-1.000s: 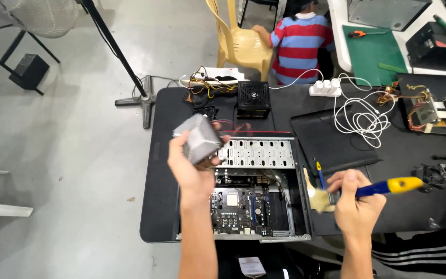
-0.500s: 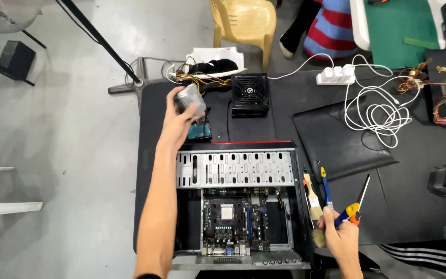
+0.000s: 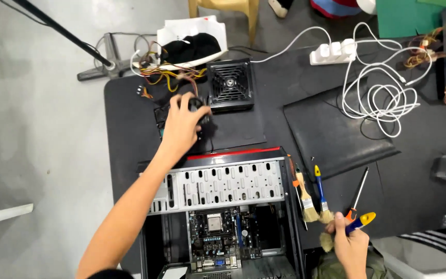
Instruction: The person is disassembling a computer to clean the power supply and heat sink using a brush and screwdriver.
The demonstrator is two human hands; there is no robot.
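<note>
Black table (image 3: 130, 103) on a grey floor, an opened computer case (image 3: 218, 206) lying nearest me. My right hand (image 3: 351, 247) is clenched around a screwdriver (image 3: 358, 199) and two brushes (image 3: 313, 199), down at the near edge. My left hand (image 3: 181, 126), a second ago raised over the case with the cooler (image 3: 198, 111), has carried it out to the far side and now presses it onto the table beside the black power supply (image 3: 229, 85). Fingers remain closed over it; the cooler is out of the case, and the motherboard (image 3: 218, 240) lies exposed.

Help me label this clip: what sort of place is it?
Likely a computer repair bench: an open PC case with its motherboard showing, a loose power supply, plus brushes and a screwdriver on the table.
</note>
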